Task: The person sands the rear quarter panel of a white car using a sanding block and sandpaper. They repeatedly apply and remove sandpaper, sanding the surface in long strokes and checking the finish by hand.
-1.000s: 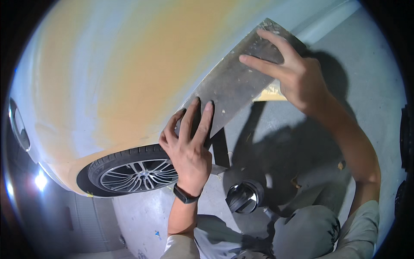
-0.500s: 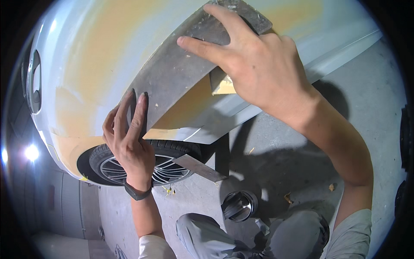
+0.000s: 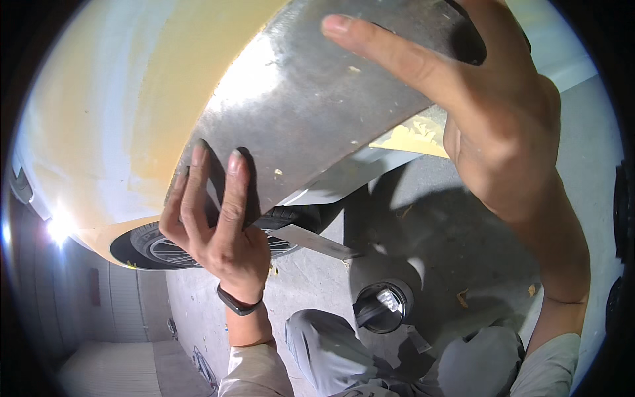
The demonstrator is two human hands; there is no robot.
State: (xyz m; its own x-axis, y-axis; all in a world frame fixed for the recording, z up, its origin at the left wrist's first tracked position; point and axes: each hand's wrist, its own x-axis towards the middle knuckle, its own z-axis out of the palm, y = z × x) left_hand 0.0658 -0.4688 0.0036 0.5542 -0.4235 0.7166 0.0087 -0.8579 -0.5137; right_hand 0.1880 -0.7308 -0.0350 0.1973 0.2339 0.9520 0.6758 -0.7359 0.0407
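Note:
A broad, thin grey metal filler spreader (image 3: 291, 126) lies slanted against the car panel (image 3: 142, 126), which is pale with yellow-tan filler patches. My left hand (image 3: 231, 241) holds its lower left end, fingers on the face; the thumb is hidden. At the upper right, my right hand (image 3: 496, 126) grips the spreader with one finger stretched over its face. Below my right palm shows a flat piece smeared with yellow filler (image 3: 420, 137); whether it is a separate tool I cannot tell. A dark band circles my left wrist.
Below the panel is the wheel (image 3: 175, 248) with a multi-spoke rim. A narrow flat metal strip (image 3: 317, 242) juts out beside it. Between my knees stands a round dark container (image 3: 383, 308) with something lying across it. A bright lamp (image 3: 61, 226) shines at the left.
The spreader and both hands look larger and closer. My right hand has shifted right and down, my left slightly right. A bright glare now lies on the spreader.

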